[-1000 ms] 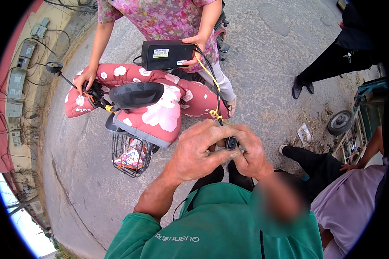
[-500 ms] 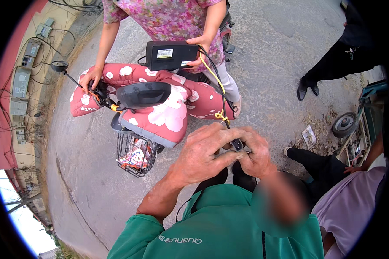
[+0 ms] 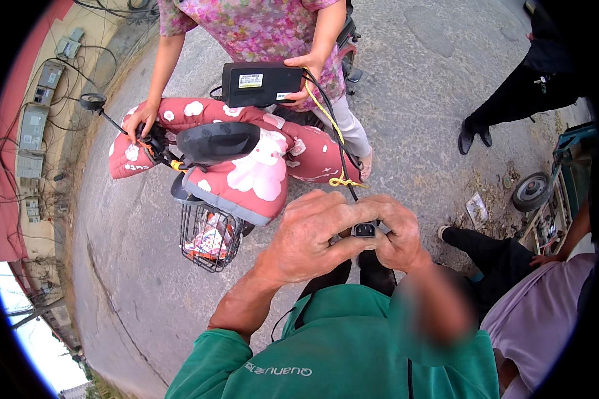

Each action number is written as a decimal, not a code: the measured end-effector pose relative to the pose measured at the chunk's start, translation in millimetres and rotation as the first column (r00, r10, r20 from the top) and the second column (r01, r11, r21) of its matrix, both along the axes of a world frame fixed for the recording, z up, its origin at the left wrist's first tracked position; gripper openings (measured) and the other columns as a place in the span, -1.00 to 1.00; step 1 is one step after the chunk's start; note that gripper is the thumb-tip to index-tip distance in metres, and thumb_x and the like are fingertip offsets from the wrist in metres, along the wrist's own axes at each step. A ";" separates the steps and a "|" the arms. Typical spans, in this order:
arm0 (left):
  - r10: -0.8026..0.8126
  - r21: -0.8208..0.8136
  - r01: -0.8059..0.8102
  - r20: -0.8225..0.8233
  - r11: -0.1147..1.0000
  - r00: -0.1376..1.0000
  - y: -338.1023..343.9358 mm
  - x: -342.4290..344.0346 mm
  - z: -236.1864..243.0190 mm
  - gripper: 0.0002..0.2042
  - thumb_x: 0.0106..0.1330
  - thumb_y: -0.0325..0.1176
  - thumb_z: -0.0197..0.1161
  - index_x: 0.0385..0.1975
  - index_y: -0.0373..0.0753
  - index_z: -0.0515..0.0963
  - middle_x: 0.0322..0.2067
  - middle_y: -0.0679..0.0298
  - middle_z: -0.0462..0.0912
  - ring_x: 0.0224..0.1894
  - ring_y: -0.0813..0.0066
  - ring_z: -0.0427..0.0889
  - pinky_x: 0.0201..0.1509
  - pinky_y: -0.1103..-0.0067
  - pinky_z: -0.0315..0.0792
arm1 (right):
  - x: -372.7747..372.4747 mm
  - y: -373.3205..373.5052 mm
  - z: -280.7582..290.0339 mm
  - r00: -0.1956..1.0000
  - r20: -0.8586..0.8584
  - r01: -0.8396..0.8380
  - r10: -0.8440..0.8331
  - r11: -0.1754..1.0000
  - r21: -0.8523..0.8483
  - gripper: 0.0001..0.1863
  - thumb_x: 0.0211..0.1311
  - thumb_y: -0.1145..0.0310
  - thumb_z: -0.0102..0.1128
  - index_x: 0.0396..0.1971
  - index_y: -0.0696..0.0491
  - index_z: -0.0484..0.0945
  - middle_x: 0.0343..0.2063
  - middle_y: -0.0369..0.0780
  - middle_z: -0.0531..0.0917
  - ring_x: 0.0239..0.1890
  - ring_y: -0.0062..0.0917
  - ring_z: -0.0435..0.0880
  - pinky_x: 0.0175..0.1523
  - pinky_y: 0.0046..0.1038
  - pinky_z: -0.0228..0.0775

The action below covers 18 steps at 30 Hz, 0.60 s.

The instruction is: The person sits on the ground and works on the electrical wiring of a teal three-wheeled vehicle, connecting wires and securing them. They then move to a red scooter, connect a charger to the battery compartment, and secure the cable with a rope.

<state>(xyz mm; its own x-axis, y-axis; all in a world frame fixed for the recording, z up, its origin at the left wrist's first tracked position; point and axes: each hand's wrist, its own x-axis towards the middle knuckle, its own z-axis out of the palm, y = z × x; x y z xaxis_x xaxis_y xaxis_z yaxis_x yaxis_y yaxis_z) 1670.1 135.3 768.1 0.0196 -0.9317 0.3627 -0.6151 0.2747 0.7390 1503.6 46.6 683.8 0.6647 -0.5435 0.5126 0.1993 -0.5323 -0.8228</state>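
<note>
My left hand (image 3: 309, 236) and my right hand (image 3: 399, 234) meet in front of my green shirt, fingers closed round a black cable plug (image 3: 364, 230). Its end with the contacts faces up toward me. From the plug a black cable (image 3: 343, 156) runs away to a black charger box (image 3: 261, 84) with a white label. A yellow cord (image 3: 326, 110) winds along that cable and is knotted just beyond my hands. Another person's hand (image 3: 311, 65) holds the charger, while that person's other hand (image 3: 142, 123) rests on a scooter's handlebar.
The scooter, under a red quilted cover (image 3: 246, 179) with white flowers, stands just ahead, its wire basket (image 3: 211, 237) near my left side. Grey meter boxes (image 3: 32, 128) with loose cables line the left wall. Other people and a cart wheel (image 3: 531, 191) are at right.
The plug has turned between my fingers, so its contact end shows more squarely. The charger has shifted slightly left, and the cord's knot sits a little farther from my hands.
</note>
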 end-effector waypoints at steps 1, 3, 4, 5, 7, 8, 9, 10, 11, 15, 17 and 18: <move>-0.006 -0.017 0.006 0.010 1.000 1.000 -0.1 1.3 -1.4 -0.59 -0.12 -0.42 0.59 -0.19 -0.21 0.68 -0.63 0.36 0.48 -0.59 0.48 0.43 -0.48 0.51 0.30 | 0.5 -1.0 -0.2 1.000 0.004 -0.004 0.004 1.000 0.001 -0.61 -0.04 0.65 0.18 -0.10 0.18 0.55 -0.22 -0.03 0.68 -0.23 -0.13 0.70 -0.16 -0.26 0.56; -0.017 -0.049 0.018 0.031 0.999 0.999 -0.3 3.5 -3.2 -0.59 -0.11 -0.41 0.59 -0.18 -0.21 0.67 -0.62 0.35 0.48 -0.58 0.44 0.43 -0.45 0.49 0.32 | 2.9 -1.7 -0.3 1.000 0.013 -0.012 0.012 1.000 0.005 -0.58 -0.07 0.68 0.19 -0.09 0.18 0.55 -0.21 -0.03 0.68 -0.22 -0.12 0.70 -0.15 -0.26 0.56; -0.013 -0.037 0.014 0.030 0.999 0.999 0.3 3.0 -2.8 -0.59 -0.09 -0.39 0.58 -0.16 -0.20 0.67 -0.61 0.33 0.48 -0.56 0.39 0.44 -0.42 0.46 0.33 | 2.1 -2.1 -0.7 1.000 -0.002 -0.010 0.010 1.000 0.002 -0.57 -0.08 0.69 0.19 -0.09 0.17 0.55 -0.21 -0.03 0.67 -0.21 -0.12 0.70 -0.14 -0.26 0.56; -0.008 -0.025 0.009 0.028 1.000 1.000 1.9 1.9 -2.3 -0.59 -0.07 -0.38 0.56 -0.15 -0.20 0.66 -0.59 0.30 0.47 -0.54 0.33 0.46 -0.38 0.43 0.35 | 0.4 -2.3 -1.4 1.000 -0.016 -0.009 0.009 1.000 -0.001 -0.56 -0.09 0.69 0.19 -0.08 0.17 0.55 -0.21 -0.03 0.67 -0.21 -0.12 0.70 -0.14 -0.26 0.56; 0.003 -0.030 -0.002 0.026 1.000 1.000 3.8 2.1 -4.0 -0.59 -0.05 -0.36 0.55 -0.14 -0.20 0.65 -0.57 0.27 0.47 -0.51 0.27 0.47 -0.35 0.40 0.36 | 0.4 -1.0 -2.3 0.999 -0.028 -0.018 0.019 1.000 0.019 -0.55 -0.10 0.70 0.19 -0.08 0.17 0.55 -0.22 -0.03 0.67 -0.21 -0.12 0.70 -0.14 -0.26 0.56; 0.009 -0.050 -0.008 0.024 0.999 1.000 3.5 2.1 -6.7 -0.59 -0.06 -0.37 0.55 -0.14 -0.21 0.65 -0.57 0.27 0.47 -0.51 0.27 0.48 -0.35 0.39 0.36 | 0.9 -0.6 -1.9 0.999 -0.027 -0.027 0.028 0.999 0.039 -0.55 -0.10 0.70 0.19 -0.08 0.17 0.55 -0.22 -0.03 0.67 -0.21 -0.12 0.70 -0.14 -0.25 0.57; 0.015 -0.068 -0.013 0.019 0.998 1.000 3.6 1.7 -8.9 -0.58 -0.06 -0.37 0.55 -0.14 -0.22 0.64 -0.57 0.27 0.47 -0.51 0.27 0.48 -0.35 0.39 0.37 | 0.5 0.3 -2.1 0.999 -0.029 -0.037 0.039 0.997 0.061 -0.55 -0.10 0.71 0.19 -0.08 0.17 0.55 -0.23 -0.03 0.67 -0.21 -0.12 0.70 -0.13 -0.25 0.57; 0.007 -0.064 -0.006 0.026 0.998 1.000 3.9 2.3 -8.3 -0.58 -0.07 -0.38 0.55 -0.14 -0.23 0.64 -0.56 0.27 0.48 -0.50 0.27 0.49 -0.34 0.39 0.37 | 0.8 0.8 -2.4 0.999 -0.027 -0.036 0.037 0.998 0.045 -0.54 -0.10 0.71 0.19 -0.08 0.17 0.55 -0.23 -0.02 0.67 -0.21 -0.12 0.70 -0.14 -0.25 0.57; 0.000 -0.059 0.002 0.032 0.998 0.999 4.2 3.3 -6.7 -0.59 -0.07 -0.38 0.55 -0.15 -0.23 0.64 -0.56 0.26 0.49 -0.50 0.27 0.50 -0.33 0.39 0.38 | 1.6 1.1 -2.7 0.999 -0.024 -0.035 0.036 0.999 0.029 -0.54 -0.10 0.71 0.18 -0.08 0.17 0.55 -0.23 -0.02 0.67 -0.21 -0.12 0.70 -0.14 -0.25 0.57; -0.001 -0.041 0.003 0.030 0.999 1.000 6.1 4.1 -4.2 -0.59 -0.08 -0.39 0.56 -0.15 -0.23 0.65 -0.55 0.26 0.51 -0.48 0.27 0.52 -0.29 0.40 0.41 | 3.4 1.7 -3.2 0.999 -0.040 -0.025 0.025 1.000 0.011 -0.54 -0.10 0.72 0.16 -0.08 0.17 0.55 -0.23 -0.02 0.67 -0.20 -0.11 0.70 -0.13 -0.24 0.57; 0.006 -0.091 -0.005 0.009 0.996 1.000 4.2 2.1 -8.4 -0.57 -0.13 -0.39 0.59 -0.17 -0.21 0.66 -0.62 0.32 0.47 -0.55 0.35 0.46 -0.38 0.43 0.34 | 4.0 1.0 -7.3 0.999 -0.014 -0.028 0.028 0.999 0.037 -0.55 -0.10 0.72 0.16 -0.09 0.18 0.56 -0.22 -0.02 0.68 -0.19 -0.11 0.71 -0.13 -0.24 0.57; 0.008 -0.116 -0.009 -0.002 0.993 1.000 3.2 1.3 -10.4 -0.56 -0.15 -0.39 0.60 -0.18 -0.20 0.67 -0.66 0.35 0.45 -0.58 0.39 0.43 -0.42 0.44 0.30 | 4.3 0.6 -8.7 1.000 -0.002 -0.028 0.028 0.998 0.050 -0.55 -0.10 0.72 0.16 -0.09 0.18 0.56 -0.22 -0.02 0.68 -0.19 -0.11 0.71 -0.13 -0.24 0.58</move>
<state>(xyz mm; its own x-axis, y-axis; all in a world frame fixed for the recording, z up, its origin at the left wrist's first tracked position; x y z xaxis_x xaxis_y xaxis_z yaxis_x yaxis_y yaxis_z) 1671.4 138.6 757.6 0.0279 -0.8833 0.4679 -0.6169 0.3531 0.7034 1507.9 47.3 675.0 0.6814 -0.5491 0.4840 0.2119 -0.4849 -0.8485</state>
